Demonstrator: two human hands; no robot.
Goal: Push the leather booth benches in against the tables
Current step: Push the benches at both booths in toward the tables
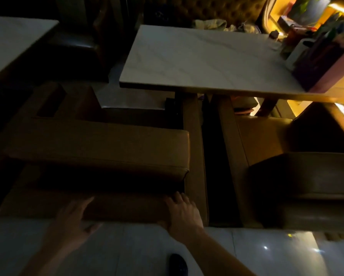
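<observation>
Now both hands press the near back of the brown bench (99, 150) — left hand (75, 216) blurred, fingers spread; right hand (184, 213) with fingers curled over the top edge — marble table (205, 62) beyond.

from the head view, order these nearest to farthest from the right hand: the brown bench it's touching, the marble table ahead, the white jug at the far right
1. Brown bench: directly under the right hand, which rests on its near edge.
2. Marble table: ahead, beyond the bench.
3. White jug: on the table's far right side, among the clutter.
</observation>
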